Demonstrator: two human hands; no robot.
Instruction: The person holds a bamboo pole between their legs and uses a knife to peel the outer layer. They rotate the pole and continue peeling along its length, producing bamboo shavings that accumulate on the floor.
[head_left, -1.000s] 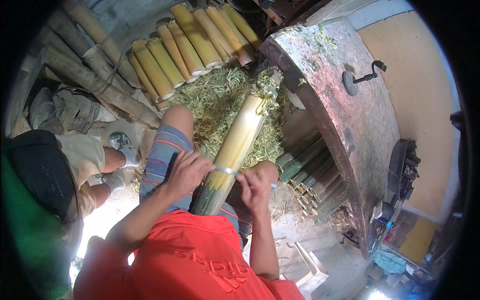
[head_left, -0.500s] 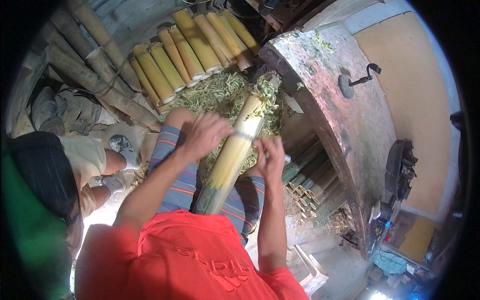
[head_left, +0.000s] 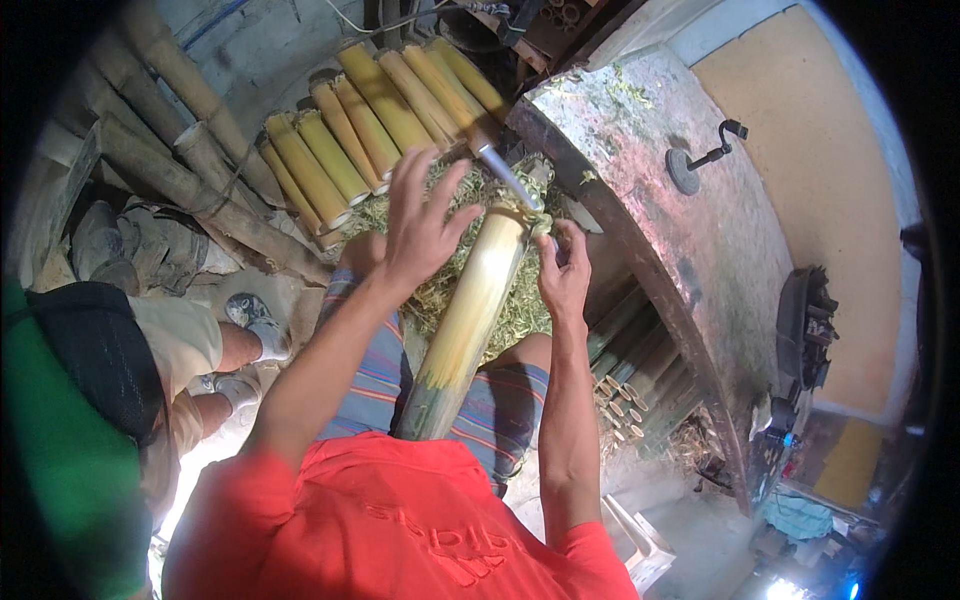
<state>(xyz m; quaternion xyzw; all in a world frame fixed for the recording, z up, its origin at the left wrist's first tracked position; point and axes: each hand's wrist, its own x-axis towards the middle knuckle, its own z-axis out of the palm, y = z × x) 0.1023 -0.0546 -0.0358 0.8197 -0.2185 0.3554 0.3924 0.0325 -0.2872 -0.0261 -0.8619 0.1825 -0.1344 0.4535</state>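
Head view's got the bamboo pole (head_left: 472, 311) slanting away up-right, between left hand (head_left: 418, 232) (fingers splayed) and right hand (head_left: 566, 277) clamped on a drawknife (head_left: 509, 178).

The left hand (head_left: 420, 228) has left the blade (head_left: 508, 178) and opened, fingers spread. The right hand (head_left: 565, 268) has reached the bamboo tube's (head_left: 472, 305) far end, the blade no longer lying across it.

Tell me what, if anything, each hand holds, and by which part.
Right hand: apparently the bladed tool, by its near end. Left hand: open, holding nothing.
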